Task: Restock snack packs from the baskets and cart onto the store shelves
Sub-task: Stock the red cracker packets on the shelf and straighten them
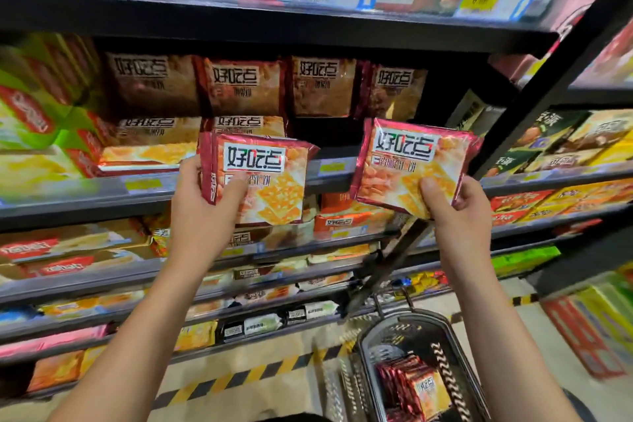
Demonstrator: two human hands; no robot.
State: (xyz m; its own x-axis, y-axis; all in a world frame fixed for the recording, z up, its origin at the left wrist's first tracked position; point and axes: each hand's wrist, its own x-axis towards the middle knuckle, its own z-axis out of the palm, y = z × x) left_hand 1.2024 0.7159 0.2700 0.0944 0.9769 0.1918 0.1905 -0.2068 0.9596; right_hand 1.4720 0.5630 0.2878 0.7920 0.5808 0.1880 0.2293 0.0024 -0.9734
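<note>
Currently, the shelving unit (274, 27) is seen to be largely stocked: the shelf (329, 178) at hand level carries a back row of upright red packs (239, 86), with further packs lying flat in front of them at the left. A dark gap (318, 132) is visible in that row, between the flat packs and the right-hand upright, and it is judged to be the space left to fill. Below, at floor level, a basket (455, 346) is seen with several more red packs (414, 387) inside it, so the restocking is judged to be partly done and not finished. Two packs are held up in front of the shelf edge and are not yet set down. The left pack (260, 178) is gripped at its lower left corner by the left hand (202, 205), the thumb being laid across its face and the fingers curled behind. The right pack (411, 164) is tilted and is pinched at its lower edge by the right hand (459, 212), the thumb being pressed on the front and the fingers wrapped behind. Both packs are judged to be bound for the gap. No cart can be made out, so its remaining stock cannot be assessed.
</note>
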